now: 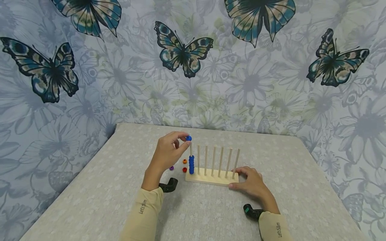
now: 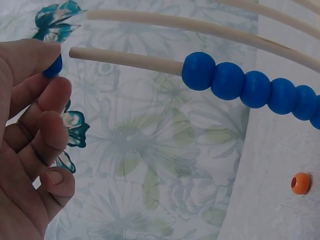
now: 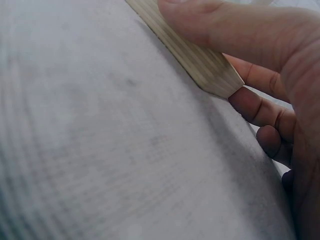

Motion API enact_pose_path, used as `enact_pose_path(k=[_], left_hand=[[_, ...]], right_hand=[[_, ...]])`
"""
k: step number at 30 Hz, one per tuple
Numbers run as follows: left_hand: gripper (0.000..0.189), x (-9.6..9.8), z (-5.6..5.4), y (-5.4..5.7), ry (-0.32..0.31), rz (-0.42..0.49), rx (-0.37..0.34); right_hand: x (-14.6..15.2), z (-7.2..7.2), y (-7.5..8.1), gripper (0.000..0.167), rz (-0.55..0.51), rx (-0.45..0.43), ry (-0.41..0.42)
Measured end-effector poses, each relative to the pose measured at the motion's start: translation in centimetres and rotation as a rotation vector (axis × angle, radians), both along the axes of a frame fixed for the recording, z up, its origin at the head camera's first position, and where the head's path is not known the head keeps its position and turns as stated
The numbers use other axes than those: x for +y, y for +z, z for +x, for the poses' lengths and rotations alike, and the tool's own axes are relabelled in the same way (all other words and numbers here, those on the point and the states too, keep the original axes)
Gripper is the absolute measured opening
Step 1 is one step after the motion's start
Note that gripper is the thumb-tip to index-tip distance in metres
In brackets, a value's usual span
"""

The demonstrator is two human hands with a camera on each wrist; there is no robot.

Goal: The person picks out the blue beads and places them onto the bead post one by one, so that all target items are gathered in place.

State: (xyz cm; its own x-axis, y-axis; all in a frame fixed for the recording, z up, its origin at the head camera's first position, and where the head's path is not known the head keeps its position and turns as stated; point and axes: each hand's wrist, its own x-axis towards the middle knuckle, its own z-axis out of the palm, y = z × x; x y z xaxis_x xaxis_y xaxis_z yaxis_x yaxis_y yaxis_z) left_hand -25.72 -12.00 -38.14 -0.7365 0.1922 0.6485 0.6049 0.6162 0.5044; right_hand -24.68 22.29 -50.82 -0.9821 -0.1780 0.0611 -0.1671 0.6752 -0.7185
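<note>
Between thumb and fingertips, my left hand [image 1: 169, 149] pinches a blue bead [image 1: 188, 138] just above the leftmost peg of a wooden peg rack [image 1: 211, 179]. In the left wrist view, that bead [image 2: 53, 67] is mostly covered by the thumb and sits just off the tip of the bare peg end [image 2: 125, 61]. Several blue beads [image 1: 191, 164] are stacked low on the same peg; the other pegs carry none. My right hand [image 1: 251, 182] grips the right end of the rack's base [image 3: 200, 60], thumb on the near side and fingers at the far side.
Left of the rack lie an orange bead [image 1: 185, 161], a red bead [image 1: 185, 170] and a purple bead [image 1: 171, 168] on the pale tablecloth [image 1: 211, 214]. A wall hanging with butterflies [image 1: 184, 50] rises behind the table's back edge.
</note>
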Motion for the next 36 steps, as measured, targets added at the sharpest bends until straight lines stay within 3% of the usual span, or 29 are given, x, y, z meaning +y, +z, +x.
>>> enact_pose_path(k=[7,36], left_hand=[[0.021,-0.18,0.05,-0.04,-0.048,-0.027,-0.022],[0.025,-0.51,0.23,-0.04,-0.075,-0.088,-0.092]], right_hand=[[0.02,-0.13,-0.21,0.064,0.001,-0.004,0.002],[-0.03,-0.08,-0.25,0.064,0.0,0.005,0.01]])
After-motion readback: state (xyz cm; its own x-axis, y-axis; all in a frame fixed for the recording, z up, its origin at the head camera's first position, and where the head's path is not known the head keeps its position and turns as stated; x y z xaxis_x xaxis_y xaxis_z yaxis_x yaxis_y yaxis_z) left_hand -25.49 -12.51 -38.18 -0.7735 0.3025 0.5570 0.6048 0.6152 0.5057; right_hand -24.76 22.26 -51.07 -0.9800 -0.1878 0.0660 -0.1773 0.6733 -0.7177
